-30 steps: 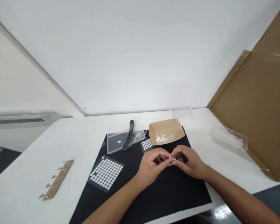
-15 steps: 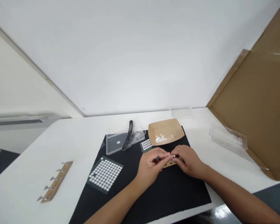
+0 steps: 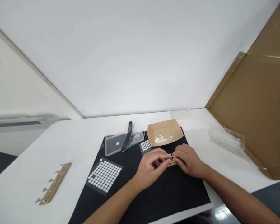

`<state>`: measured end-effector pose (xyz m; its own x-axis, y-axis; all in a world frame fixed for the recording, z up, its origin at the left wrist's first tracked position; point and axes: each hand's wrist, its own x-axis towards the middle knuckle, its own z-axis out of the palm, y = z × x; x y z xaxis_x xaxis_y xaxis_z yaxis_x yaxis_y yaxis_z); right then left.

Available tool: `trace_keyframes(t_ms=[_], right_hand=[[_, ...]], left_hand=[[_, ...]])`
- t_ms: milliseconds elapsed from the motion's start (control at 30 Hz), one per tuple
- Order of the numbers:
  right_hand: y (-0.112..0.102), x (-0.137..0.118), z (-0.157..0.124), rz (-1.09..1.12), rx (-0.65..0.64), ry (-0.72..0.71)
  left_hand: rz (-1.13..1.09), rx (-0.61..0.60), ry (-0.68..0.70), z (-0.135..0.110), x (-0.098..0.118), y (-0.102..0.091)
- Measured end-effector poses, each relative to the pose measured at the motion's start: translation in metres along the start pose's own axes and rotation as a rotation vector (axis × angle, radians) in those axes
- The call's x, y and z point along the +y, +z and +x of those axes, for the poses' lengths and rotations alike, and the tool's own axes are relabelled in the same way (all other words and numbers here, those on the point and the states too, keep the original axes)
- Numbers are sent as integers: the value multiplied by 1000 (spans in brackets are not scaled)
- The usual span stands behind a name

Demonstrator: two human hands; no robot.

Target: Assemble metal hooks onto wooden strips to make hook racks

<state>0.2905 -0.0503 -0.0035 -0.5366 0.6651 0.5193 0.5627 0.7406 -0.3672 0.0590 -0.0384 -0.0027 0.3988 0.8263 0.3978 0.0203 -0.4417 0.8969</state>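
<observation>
My left hand [image 3: 151, 168] and my right hand [image 3: 189, 161] meet over the black mat [image 3: 154, 199], fingers pinched together. Between them lies a small wooden strip with metal hooks [image 3: 171, 162], mostly hidden by the fingers; both hands grip it. Just behind the hands sits a brown paper tray [image 3: 164, 133] with small white bits in it. A small sheet of white dots [image 3: 146, 145] lies left of the tray.
A larger sheet of white dots [image 3: 104, 176] lies on the mat's left. A clear plastic box [image 3: 116, 143] with a black tool [image 3: 127, 136] stands behind. Another wooden hook strip [image 3: 53, 183] rests on the white table at left. A clear tray [image 3: 226, 140] and cardboard [image 3: 256, 112] stand right.
Both hands stay together on the small strip with slight finger shifts; the view has drifted a little.
</observation>
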Motion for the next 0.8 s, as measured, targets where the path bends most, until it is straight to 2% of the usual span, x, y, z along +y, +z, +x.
trace_keyframes(t_ms=[233,500,667,800], right_hand=[[-3,1,1,-17,-49,-64],[-1,-1,2,-39,-47,-107],[1,-2,3,-56,-48,-101],[0,-4,2,-67,9,-108]], left_hand=[[32,-63,-33,3,2,-5],[147,-144,65,0,3,-7],[166,-127,61,0,3,-5],[143,-94,42,2,4,-5]])
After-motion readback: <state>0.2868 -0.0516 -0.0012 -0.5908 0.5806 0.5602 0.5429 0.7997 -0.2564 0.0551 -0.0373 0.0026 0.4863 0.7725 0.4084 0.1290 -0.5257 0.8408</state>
